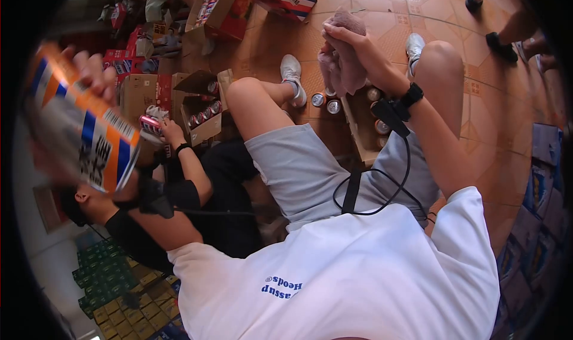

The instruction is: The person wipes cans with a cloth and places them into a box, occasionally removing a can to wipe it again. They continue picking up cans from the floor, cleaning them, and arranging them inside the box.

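Observation:
Close to the camera, at the left, a white can (pixel 89 125) with orange and blue stripes is tilted and partly blurred. My left hand (pixel 95 74) grips it, with fingers showing around its upper side. My right hand (pixel 355 38) is raised above the floor between my knees and closed around a pinkish-grey cloth (pixel 343 68) that hangs down. Below the cloth, an open carton (pixel 357 134) between my legs holds several cans. Two cans, one of them a silver-topped can (pixel 333 106), stand on the floor beside the carton.
A co-worker in black at the left holds a red can (pixel 150 124) and a cloth near an open box (pixel 206 125) of cans. More boxes (pixel 224 17) lie ahead. A black cable (pixel 382 213) crosses my lap. Another person's legs (pixel 513 32) are at the upper right.

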